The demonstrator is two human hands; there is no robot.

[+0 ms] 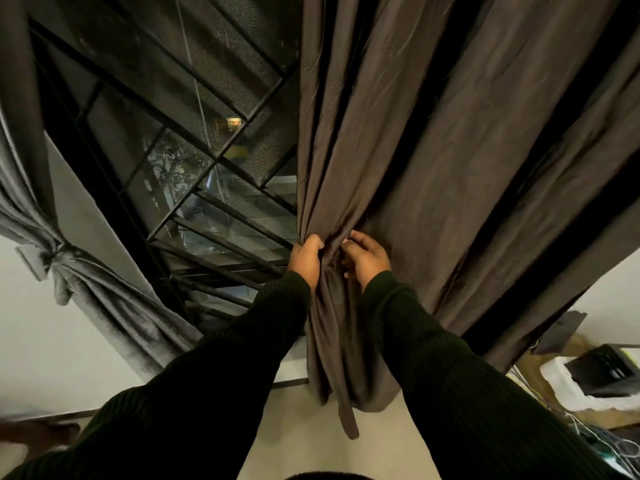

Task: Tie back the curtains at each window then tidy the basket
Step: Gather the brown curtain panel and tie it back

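A dark brown curtain [433, 150] hangs over the right half of the window [194, 161]. Its lower part is gathered into a bunch between my two hands. My left hand [306, 259] grips the bunch from the left, fingers curled round the folds. My right hand [365, 259] pinches the fabric from the right, close beside the left. A narrow strip of the same cloth [348, 420] dangles below the bunch. At the far left a grey curtain [104, 306] is tied back with a knotted band [55, 258].
Black bars and mesh cover the window. A white wall lies below the sill. At the lower right stand a white foam box [568, 386] holding a dark object, cardboard, and tangled cables [609, 445].
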